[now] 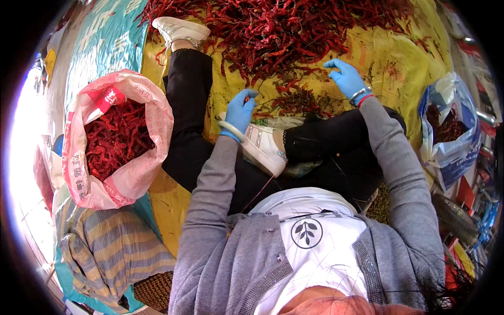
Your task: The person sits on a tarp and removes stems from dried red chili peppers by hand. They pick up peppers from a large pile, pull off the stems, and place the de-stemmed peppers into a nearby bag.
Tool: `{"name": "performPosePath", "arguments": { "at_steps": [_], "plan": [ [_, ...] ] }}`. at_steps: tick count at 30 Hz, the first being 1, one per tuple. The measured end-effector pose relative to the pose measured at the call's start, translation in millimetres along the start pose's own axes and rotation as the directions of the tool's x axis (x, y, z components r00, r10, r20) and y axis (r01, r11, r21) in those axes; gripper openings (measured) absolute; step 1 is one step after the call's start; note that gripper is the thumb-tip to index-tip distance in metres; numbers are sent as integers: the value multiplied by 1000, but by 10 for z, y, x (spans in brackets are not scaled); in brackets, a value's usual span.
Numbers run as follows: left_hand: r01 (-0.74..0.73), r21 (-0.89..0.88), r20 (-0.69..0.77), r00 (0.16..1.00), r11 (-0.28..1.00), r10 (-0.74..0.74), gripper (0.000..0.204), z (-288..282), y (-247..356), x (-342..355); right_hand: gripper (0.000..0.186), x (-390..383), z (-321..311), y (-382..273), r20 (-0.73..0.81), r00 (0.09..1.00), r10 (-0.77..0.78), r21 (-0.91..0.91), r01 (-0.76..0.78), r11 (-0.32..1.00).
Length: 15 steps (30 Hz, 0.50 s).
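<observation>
My left hand [241, 111], in a blue glove, is closed with its fingertips pinched together. A small red bit, which looks like a dried chili pepper [247, 99], shows between the fingers. My right hand [347, 80], also blue-gloved, is raised at the right with finger and thumb apart and nothing visible between them. Beyond both hands spreads a large heap of dried red chili peppers [273, 34]. Between the hands, a smaller patch of chilies and stem scraps [299, 102] lies on the yellow sheet [380, 58].
A pink-and-white sack [157, 113] holding red chilies stands at the left. On the right is a blue-and-white bag [454, 157] with darker dried matter inside. A striped cloth [105, 247] lies at lower left. My legs and white shoes [265, 149] rest on the sheet.
</observation>
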<state>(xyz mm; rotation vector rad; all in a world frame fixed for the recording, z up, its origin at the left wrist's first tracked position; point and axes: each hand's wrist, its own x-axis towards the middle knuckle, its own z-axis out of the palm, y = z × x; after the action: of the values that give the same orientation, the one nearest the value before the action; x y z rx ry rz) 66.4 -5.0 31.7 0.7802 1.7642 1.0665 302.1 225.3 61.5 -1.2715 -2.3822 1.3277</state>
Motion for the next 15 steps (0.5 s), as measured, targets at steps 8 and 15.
{"name": "performPosePath", "arguments": {
  "at_steps": [8, 15],
  "plan": [
    [168, 372, -246, 966, 913, -77, 27, 658, 124, 496, 24, 360, 528, -229, 33, 994, 107, -263, -95, 960],
    [88, 134, -206, 977, 987, -59, 19, 820, 70, 695, 14, 451, 643, 11, -40, 999, -37, -141, 31, 990]
  ]
}}
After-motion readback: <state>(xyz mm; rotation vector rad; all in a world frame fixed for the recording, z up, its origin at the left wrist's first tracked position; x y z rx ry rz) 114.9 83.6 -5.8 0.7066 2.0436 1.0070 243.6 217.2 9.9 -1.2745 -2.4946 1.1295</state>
